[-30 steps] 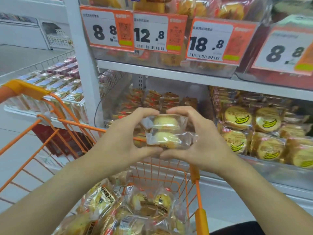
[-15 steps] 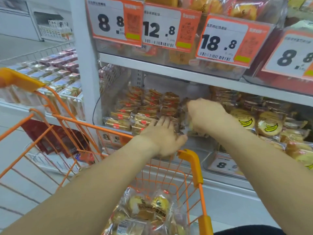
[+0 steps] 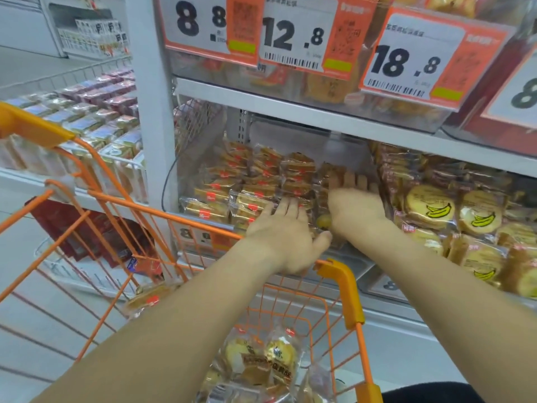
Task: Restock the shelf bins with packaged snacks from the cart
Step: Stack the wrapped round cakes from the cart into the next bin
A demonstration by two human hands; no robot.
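My left hand (image 3: 286,237) lies flat with straight fingers over the front of the clear shelf bin (image 3: 203,158), which holds rows of orange-labelled cake packets (image 3: 247,187). My right hand (image 3: 356,206) reaches deeper into the same bin, fingers straight, pressing down among the packets. A clear pack of yellow cakes (image 3: 324,221) shows between the two hands, mostly hidden under my right palm. Below my arms, the orange wire cart (image 3: 347,286) holds several more wrapped cakes (image 3: 261,362).
The neighbouring bin to the right holds round banana-print cakes (image 3: 430,206). Price tags (image 3: 293,39) hang from the upper shelf just above my hands. A low display of boxed snacks (image 3: 96,117) stands to the left, behind the cart.
The clear cake pack I held up in both hands went forward into the shelf bin. Both hands now have straight fingers over the packets, and the view has moved closer.
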